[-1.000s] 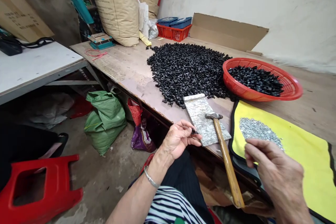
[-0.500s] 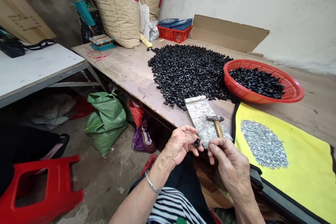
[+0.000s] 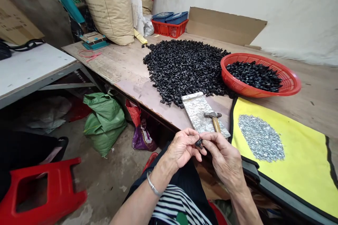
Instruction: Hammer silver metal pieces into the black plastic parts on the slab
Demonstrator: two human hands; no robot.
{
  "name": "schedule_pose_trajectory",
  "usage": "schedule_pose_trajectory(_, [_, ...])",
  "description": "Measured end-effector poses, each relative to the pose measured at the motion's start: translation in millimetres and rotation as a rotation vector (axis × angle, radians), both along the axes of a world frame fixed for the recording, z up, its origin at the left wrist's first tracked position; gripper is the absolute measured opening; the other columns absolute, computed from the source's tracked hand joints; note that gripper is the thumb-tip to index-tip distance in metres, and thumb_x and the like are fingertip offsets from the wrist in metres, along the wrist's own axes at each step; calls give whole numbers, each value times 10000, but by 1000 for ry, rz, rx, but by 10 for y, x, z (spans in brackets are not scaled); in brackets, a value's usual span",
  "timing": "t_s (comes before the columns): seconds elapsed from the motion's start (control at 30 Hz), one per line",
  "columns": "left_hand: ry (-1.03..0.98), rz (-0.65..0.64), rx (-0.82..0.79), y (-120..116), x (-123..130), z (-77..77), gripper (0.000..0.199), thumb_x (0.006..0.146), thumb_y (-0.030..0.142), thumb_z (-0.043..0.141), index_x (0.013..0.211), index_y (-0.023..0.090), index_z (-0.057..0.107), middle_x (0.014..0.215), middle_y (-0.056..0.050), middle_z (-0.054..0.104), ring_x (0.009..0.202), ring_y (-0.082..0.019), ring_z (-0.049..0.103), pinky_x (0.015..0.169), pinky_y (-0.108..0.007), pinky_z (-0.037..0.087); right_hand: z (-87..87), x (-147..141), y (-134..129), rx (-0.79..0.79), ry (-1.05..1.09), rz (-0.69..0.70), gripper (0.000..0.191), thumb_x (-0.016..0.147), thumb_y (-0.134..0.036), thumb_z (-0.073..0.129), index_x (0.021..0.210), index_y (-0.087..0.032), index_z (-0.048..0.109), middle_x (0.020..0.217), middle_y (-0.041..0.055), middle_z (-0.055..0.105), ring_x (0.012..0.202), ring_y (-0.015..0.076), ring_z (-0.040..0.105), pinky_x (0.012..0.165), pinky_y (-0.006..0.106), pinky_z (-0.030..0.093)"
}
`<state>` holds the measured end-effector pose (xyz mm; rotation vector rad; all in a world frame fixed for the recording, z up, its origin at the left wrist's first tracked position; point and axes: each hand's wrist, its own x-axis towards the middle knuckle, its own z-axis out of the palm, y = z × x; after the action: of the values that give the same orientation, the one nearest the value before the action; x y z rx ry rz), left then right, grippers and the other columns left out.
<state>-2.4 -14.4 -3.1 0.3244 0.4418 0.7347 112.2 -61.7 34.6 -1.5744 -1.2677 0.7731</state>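
Now | your left hand (image 3: 182, 149) is clenched, its fingertips pinching a small black plastic piece (image 3: 199, 143) | this piece sits between both hands, touching both, its long axis too small to tell | your right hand (image 3: 225, 158) grasps it from the right | just beyond, a stone slab (image 3: 196, 107) carries a hammer (image 3: 212, 115)

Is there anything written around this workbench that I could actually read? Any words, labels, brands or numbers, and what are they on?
Nothing here can be read clearly.
Printed lines on the big paper sack: too small and blurred to read.
Printed marks on the cardboard carton at far left: too blurred to read.
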Motion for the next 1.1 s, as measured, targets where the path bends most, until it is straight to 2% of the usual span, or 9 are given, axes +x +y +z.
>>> schedule_pose_trajectory(0.27, [60, 4, -28, -9, 7, -12, 171, 703, 167, 646, 761, 108, 496, 545, -50, 610, 451, -193, 624, 301, -220, 480, -37, -16, -46, -13, -19, -33, 141, 797, -302, 532, 822, -208, 633, 812, 21, 673, 783, 149, 616, 711, 258, 484])
schedule_pose_trajectory(0.43, [118, 23, -34, -33, 16, -2, 173, 677, 163, 655, 720, 109, 496, 506, -50, 597, 422, -199, 612, 275, -218, 458, -50, -72, -50, -38, -99, -59, 159, 791, -311, 505, 781, -197, 616, 709, 27, 658, 649, 144, 599, 576, 247, 468])
schedule_pose_trajectory(0.6, [116, 76, -39, -76, 6, 95, 186, 695, 222, 658, 715, 80, 540, 536, -67, 604, 452, -184, 617, 309, -225, 485, -58, -107, -64, -22, -132, -206, 151, 756, -323, 513, 736, -195, 591, 651, 23, 632, 596, 147, 576, 556, 257, 457])
schedule_pose_trajectory(0.73, [135, 113, -1, -117, -7, 183, 265, 558, 112, 742, 756, 45, 579, 576, -81, 634, 488, -182, 627, 375, -248, 528, -88, -125, -88, -32, -150, -342, 187, 743, -363, 533, 767, -190, 598, 717, 37, 647, 641, 160, 583, 587, 271, 456])
schedule_pose_trajectory(1.0, [196, 133, 30, -140, -61, 199, 256, 569, 137, 741, 761, 40, 601, 582, -77, 640, 446, -158, 606, 386, -252, 528, -136, -241, -134, -10, -175, -338, 161, 773, -335, 515, 763, -193, 589, 673, 19, 635, 598, 143, 579, 555, 250, 446])
schedule_pose_trajectory(1.1, [186, 128, 43, -139, -76, 186, 246, 573, 132, 735, 757, 51, 593, 578, -67, 635, 437, -148, 594, 371, -249, 520, -146, -226, -149, -31, -83, -343, 157, 754, -333, 552, 776, -189, 609, 695, 18, 640, 613, 142, 579, 585, 260, 456])
